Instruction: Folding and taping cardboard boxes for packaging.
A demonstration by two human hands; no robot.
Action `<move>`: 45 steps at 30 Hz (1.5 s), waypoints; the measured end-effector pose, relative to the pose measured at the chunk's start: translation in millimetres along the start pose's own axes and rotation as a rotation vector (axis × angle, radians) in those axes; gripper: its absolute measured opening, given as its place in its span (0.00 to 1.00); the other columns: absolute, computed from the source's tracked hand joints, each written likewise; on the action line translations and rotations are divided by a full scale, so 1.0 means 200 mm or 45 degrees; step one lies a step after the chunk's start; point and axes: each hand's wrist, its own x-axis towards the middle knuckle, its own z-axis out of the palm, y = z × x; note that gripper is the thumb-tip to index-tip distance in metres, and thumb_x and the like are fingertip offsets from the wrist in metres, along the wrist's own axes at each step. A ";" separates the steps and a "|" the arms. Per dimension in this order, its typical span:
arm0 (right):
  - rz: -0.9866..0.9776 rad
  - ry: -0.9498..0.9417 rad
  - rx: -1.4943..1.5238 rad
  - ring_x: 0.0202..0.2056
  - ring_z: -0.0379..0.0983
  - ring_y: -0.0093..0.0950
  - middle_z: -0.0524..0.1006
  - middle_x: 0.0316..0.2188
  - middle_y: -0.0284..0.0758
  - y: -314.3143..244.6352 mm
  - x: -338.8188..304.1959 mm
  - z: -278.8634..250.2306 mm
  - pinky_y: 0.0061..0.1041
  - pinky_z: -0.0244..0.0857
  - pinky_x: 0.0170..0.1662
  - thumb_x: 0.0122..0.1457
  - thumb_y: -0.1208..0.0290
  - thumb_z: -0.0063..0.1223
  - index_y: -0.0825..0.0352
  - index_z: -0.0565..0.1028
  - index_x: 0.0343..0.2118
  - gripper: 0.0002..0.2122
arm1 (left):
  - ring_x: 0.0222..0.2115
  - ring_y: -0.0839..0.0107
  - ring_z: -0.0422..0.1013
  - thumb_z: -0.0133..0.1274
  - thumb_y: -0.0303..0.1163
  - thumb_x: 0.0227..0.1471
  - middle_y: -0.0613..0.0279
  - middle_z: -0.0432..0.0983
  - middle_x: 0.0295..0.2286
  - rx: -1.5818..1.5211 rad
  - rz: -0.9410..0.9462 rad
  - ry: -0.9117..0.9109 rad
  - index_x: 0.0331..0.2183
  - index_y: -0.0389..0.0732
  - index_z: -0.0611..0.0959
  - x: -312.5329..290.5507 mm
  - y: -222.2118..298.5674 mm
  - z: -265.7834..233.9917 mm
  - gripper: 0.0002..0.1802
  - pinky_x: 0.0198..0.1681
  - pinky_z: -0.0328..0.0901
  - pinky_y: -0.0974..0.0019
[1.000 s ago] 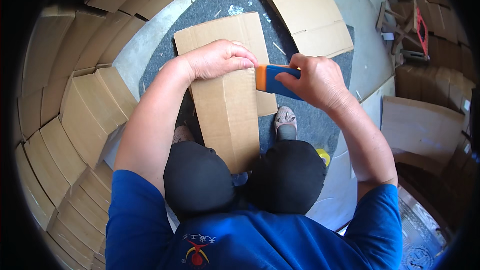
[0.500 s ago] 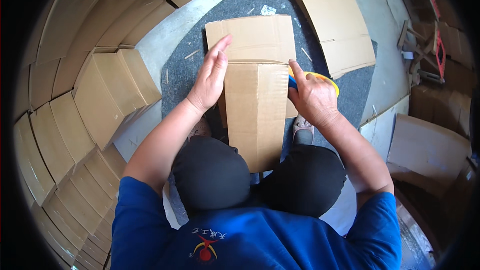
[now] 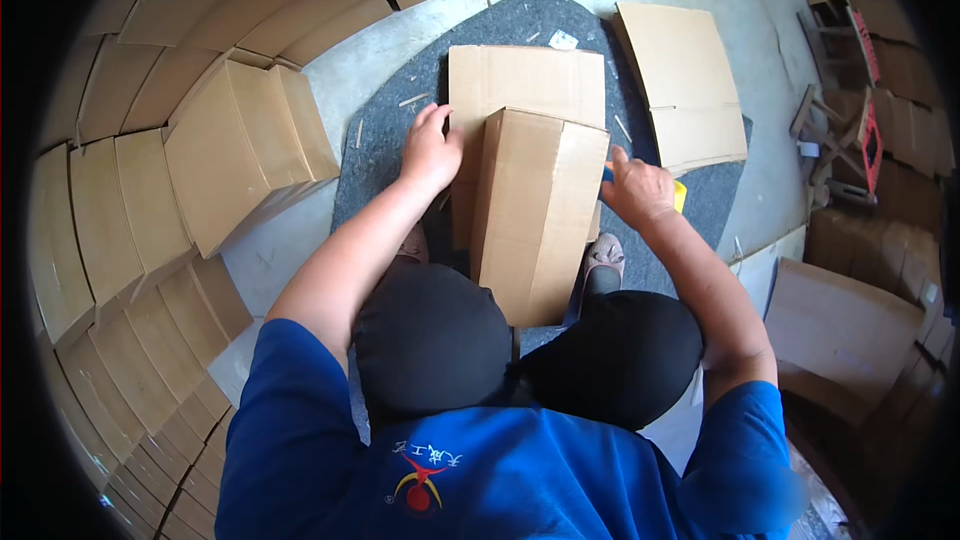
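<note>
A closed, long cardboard box (image 3: 530, 220) stands tilted between my knees, its seamed side turned up toward me. Under its far end lies a flat cardboard piece (image 3: 520, 70) on the dark mat. To the left of the box, my left hand (image 3: 432, 152) is open, fingers loosely bent beside the edge of the flat piece and holding nothing. At the box's right side, my right hand (image 3: 640, 185) is closed around a blue-and-yellow tool (image 3: 680, 196), with the index finger stretched toward the box. Most of that tool is hidden behind the hand.
A dark grey felt mat (image 3: 385, 140) with small scraps covers the floor. Another flattened carton (image 3: 690, 80) lies at the far right of it. Stacked cartons (image 3: 240, 140) line the left side. A red-and-wood frame (image 3: 868, 145) and more cardboard (image 3: 845, 320) stand to the right.
The box has turned, its far end swinging right and its near end staying by my knees. My left hand has come away from its far left corner. The tool shows less.
</note>
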 end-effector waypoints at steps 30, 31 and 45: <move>-0.361 0.195 -0.036 0.35 0.82 0.36 0.83 0.31 0.41 -0.21 -0.71 -0.06 0.33 0.73 0.38 0.58 0.40 0.52 0.68 0.50 0.68 0.45 | 0.70 0.63 0.35 0.40 0.54 0.63 0.61 0.39 0.69 1.072 0.863 -0.224 0.68 0.45 0.53 -0.55 0.63 -0.13 0.40 0.71 0.32 0.54; -0.358 0.181 -0.035 0.34 0.82 0.35 0.83 0.30 0.41 -0.21 -0.71 -0.06 0.32 0.73 0.37 0.57 0.40 0.53 0.68 0.51 0.68 0.45 | 0.70 0.63 0.35 0.40 0.54 0.63 0.61 0.39 0.69 1.080 0.856 -0.232 0.68 0.45 0.53 -0.56 0.62 -0.14 0.40 0.71 0.32 0.54; -0.388 0.189 -0.146 0.33 0.82 0.33 0.83 0.30 0.37 -0.24 -0.71 -0.03 0.30 0.72 0.38 0.55 0.41 0.56 0.70 0.53 0.67 0.46 | 0.69 0.60 0.42 0.64 0.55 0.44 0.53 0.44 0.67 1.461 0.816 -0.784 0.64 0.34 0.58 -1.13 0.69 -0.36 0.57 0.70 0.42 0.58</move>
